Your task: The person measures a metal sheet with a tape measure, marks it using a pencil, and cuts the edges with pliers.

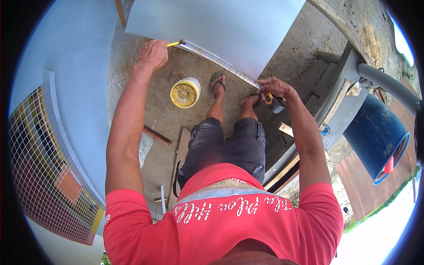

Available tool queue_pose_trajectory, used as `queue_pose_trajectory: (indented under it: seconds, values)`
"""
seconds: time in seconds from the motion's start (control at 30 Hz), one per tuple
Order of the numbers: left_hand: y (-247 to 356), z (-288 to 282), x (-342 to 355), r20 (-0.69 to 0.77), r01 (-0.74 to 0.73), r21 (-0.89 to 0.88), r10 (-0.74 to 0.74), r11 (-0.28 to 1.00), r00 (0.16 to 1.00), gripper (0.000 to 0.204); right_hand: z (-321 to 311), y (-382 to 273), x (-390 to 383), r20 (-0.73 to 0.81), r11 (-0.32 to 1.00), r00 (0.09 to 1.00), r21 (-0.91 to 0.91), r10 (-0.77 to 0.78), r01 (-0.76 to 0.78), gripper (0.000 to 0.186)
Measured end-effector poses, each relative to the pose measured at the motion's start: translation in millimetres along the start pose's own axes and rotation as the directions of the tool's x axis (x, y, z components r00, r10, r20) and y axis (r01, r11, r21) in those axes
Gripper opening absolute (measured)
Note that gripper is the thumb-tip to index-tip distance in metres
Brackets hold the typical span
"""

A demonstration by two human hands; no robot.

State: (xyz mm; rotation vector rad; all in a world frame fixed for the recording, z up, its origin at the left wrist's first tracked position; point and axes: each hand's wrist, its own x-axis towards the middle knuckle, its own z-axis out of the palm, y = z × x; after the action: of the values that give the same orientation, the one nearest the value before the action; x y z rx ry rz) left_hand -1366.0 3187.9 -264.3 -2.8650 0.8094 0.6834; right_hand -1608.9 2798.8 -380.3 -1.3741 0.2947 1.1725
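A tape measure (277, 106) with a dark case is in my right hand (274, 87), whose fingers close round it where the blade comes out. Its pale blade (221, 64) runs out to the upper left, along the near edge of a smooth grey sheet (212, 22). At the blade's hooked end, my left hand (153, 54) pinches a thin yellow pencil (172, 44). The pencil points right, toward the hook. The left fingertips are partly hidden behind the knuckles.
Below the sheet stands a yellow-and-white bucket (197, 84), near my sandalled feet. A window with a white grid (39, 132) is in the wall at left. To the right are a concrete ledge (329, 95), a grey pipe (388, 84) and a blue barrel (377, 132). Wood strips (179, 159) lie by my legs.
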Motion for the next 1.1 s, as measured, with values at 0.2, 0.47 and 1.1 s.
queue_pose_trajectory:
  seconds: [0.2,0.47,1.1]
  values:
    - [3.6,-2.5,-3.8,0.008,-0.009,0.018,0.009,1.000,1.000,0.019,0.0,7.8,3.8,0.030,0.999,0.999,0.034,-0.011,0.010,0.031]
    - [-9.1,10.7,-3.9,-0.090,-0.048,-0.007,0.047,0.999,0.995,0.019,2.1,-6.3,3.7,-0.038,0.986,0.999,-0.163,0.028,-0.033,0.043]
    - [-23.5,57.3,-19.4,0.039,0.391,-0.584,-0.457,0.711,0.889,0.026,5.5,-32.7,-9.8,-0.158,0.954,0.984,-0.275,0.077,-0.119,0.029]
